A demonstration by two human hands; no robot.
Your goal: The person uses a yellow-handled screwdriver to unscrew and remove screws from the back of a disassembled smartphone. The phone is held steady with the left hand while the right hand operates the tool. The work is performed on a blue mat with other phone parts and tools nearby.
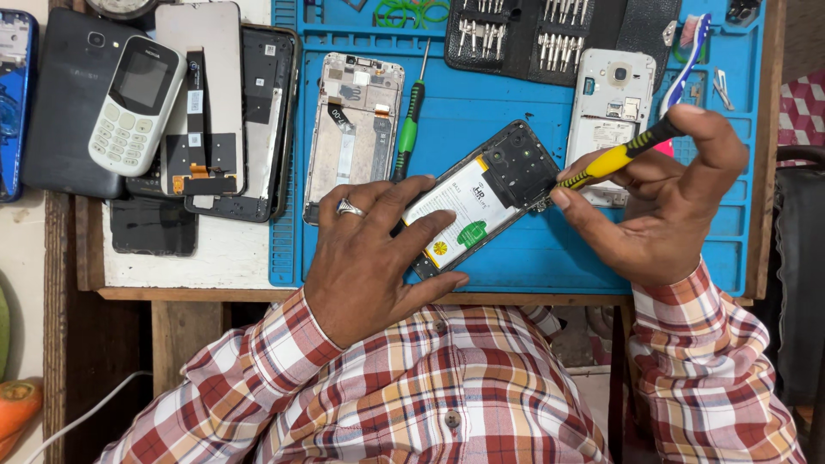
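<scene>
Blue silicone is the material of the ribbed repair mat (pixel 516 258), which is laid on the wooden counter (pixel 198 266) and is taken here as the landmark. Near the middle of the mat, an opened black smartphone with a white battery and a green label (pixel 475 199) is lying diagonally, its back cover removed. The phone is pressed down by the left hand (pixel 371 256), whose fingers are spread over its lower end; a silver ring is worn on one finger. The right hand (pixel 666 202) is closed around a thin screwdriver with a yellow and black handle (pixel 614 159), and its tip is placed at the upper right edge of the phone, beside the dark cover plate.

For good work in this step, the tip should probably be kept straight in the screw head, with light pressure, while the phone is held still so that it cannot slide.

On the upper part of the mat a green-handled screwdriver (pixel 410 120), a bare grey phone frame (pixel 354 129), a white phone with open back (pixel 610 107) and a black case of small bits (pixel 533 34) are seen. Left of the mat, a white keypad phone (pixel 136 105) is resting on dark phone parts.
</scene>
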